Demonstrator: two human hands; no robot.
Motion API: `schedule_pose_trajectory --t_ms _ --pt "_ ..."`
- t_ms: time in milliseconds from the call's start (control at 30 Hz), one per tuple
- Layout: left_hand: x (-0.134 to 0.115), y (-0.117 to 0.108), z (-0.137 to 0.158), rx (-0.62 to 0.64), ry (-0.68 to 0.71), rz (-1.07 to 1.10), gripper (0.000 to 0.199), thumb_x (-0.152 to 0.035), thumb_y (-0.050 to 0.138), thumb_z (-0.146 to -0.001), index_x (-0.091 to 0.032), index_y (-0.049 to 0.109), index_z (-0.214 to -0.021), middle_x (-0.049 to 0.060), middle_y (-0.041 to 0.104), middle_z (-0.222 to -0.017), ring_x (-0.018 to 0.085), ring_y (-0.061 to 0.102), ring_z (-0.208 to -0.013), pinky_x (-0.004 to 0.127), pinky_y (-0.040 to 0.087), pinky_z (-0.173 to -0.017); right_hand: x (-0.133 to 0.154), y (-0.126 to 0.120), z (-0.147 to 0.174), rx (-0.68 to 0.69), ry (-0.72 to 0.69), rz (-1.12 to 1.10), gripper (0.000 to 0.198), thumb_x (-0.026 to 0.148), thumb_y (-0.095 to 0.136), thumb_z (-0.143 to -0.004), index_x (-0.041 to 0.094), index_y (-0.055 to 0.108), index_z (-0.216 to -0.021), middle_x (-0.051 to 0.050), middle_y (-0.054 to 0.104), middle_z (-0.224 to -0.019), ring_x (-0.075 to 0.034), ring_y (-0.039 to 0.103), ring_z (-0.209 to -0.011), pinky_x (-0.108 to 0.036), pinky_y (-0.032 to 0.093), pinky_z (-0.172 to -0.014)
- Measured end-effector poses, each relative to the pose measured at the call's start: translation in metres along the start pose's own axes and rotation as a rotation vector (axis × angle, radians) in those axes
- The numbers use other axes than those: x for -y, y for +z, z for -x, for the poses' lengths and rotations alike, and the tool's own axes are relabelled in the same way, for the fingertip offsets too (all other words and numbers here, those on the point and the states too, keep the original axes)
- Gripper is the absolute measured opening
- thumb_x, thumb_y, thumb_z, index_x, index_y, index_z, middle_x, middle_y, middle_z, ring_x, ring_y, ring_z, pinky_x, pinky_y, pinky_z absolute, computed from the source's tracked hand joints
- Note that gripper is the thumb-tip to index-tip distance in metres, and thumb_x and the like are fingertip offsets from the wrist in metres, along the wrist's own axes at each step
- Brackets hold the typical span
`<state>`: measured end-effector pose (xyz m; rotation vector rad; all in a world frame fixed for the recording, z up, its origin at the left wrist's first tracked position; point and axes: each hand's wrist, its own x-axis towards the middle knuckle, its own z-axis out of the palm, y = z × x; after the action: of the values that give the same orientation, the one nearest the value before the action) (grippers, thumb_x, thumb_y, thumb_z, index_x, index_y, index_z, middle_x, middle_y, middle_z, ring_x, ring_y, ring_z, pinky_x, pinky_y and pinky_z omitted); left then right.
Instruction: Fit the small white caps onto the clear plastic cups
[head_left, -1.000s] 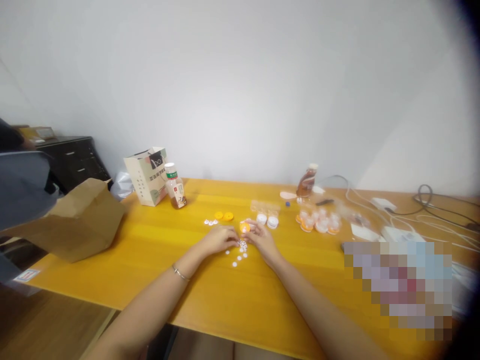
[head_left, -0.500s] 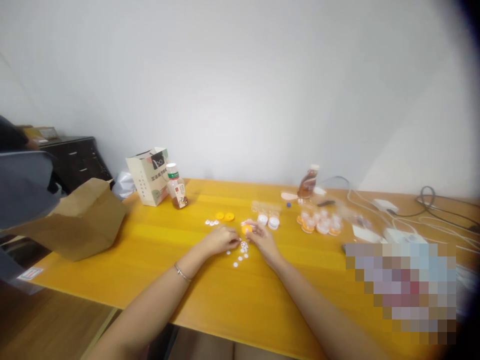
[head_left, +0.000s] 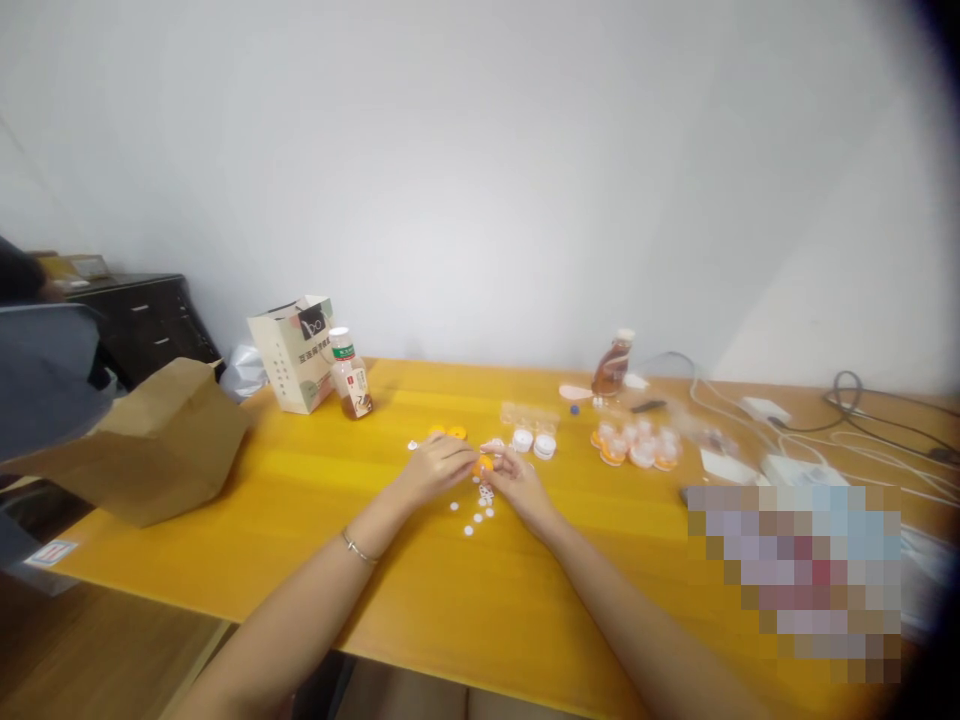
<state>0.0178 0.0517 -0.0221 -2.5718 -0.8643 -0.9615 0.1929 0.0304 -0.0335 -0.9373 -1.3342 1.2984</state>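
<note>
My right hand (head_left: 519,482) is closed on a small round orange cap (head_left: 486,464), held a little above the table. From the other side, my left hand (head_left: 439,465) has its fingers bent together with the tips at the cap's edge; any small piece between them is hidden. Beneath the hands lie several small white discs (head_left: 469,531), some with dark dots. Behind my left hand are orange caps (head_left: 456,433), partly covered, and a white disc (head_left: 412,445). Beyond my right hand stand two white-lidded round containers (head_left: 544,446).
To the right sits a cluster of orange-and-clear capped pieces (head_left: 637,442). A brown bottle (head_left: 613,365), a blue cap (head_left: 575,410) and cables (head_left: 847,395) are further back. At left stand a drink bottle (head_left: 351,380), a paper gift bag (head_left: 292,360) and a brown paper bag (head_left: 157,440).
My left hand has risen from the white discs on the table to the orange cap in my right hand. The cap has shifted slightly left and down.
</note>
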Motion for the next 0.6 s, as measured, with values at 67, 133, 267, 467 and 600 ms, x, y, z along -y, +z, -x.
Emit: schedule_pose_trajectory --t_ms 67,133,267,467,600 --pt "-0.0008 0.0005 -0.0003 0.035 0.048 -0.028 0.021 -0.025 0.039 -0.086 -0.020 0.059 -0.087 0.004 0.063 -0.085 0.012 0.055 -0.080 0.027 0.034 -0.072 0.0013 0.0007 0.0014 0.000 0.010 0.010 0.033 0.030 0.064 -0.061 0.021 0.055 -0.092 0.004 0.057 -0.061 -0.011 0.055 -0.056 -0.028 0.045 -0.064" --pt "-0.0005 0.0010 -0.0003 0.060 0.068 -0.049 0.022 -0.026 0.038 -0.087 -0.021 0.060 -0.086 0.004 0.063 -0.085 0.012 0.054 -0.079 0.027 0.033 -0.072 0.0017 0.0012 0.0019 0.000 0.019 0.009 0.033 0.030 0.065 -0.061 0.021 0.054 -0.090 0.004 0.057 -0.061 -0.011 0.055 -0.056 -0.028 0.044 -0.063" --pt "0.0011 -0.0008 -0.0004 0.081 0.058 -0.059 0.023 -0.027 0.038 -0.087 -0.022 0.060 -0.087 0.004 0.061 -0.086 0.011 0.053 -0.080 0.027 0.032 -0.073 0.0004 0.0015 0.0010 0.002 0.011 -0.016 0.034 0.032 0.067 -0.058 0.022 0.053 -0.087 0.005 0.057 -0.060 -0.012 0.056 -0.055 -0.028 0.044 -0.061" --pt "0.0012 -0.0061 -0.0019 0.117 0.028 0.004 0.022 -0.025 0.040 -0.086 -0.022 0.062 -0.086 0.005 0.061 -0.092 0.013 0.053 -0.084 0.026 0.034 -0.074 -0.0018 0.0019 0.0013 -0.014 -0.005 -0.050 0.034 0.031 0.068 -0.058 0.023 0.050 -0.085 0.006 0.056 -0.060 -0.013 0.056 -0.056 -0.029 0.044 -0.061" --pt "0.0006 -0.0081 -0.0023 0.136 0.010 0.082 0.022 -0.026 0.040 -0.086 -0.021 0.061 -0.088 0.005 0.062 -0.095 0.013 0.054 -0.087 0.027 0.036 -0.076 -0.0008 0.0022 0.0026 -0.020 -0.002 -0.084 0.033 0.028 0.068 -0.057 0.024 0.049 -0.083 0.006 0.056 -0.059 -0.012 0.056 -0.055 -0.028 0.044 -0.062"
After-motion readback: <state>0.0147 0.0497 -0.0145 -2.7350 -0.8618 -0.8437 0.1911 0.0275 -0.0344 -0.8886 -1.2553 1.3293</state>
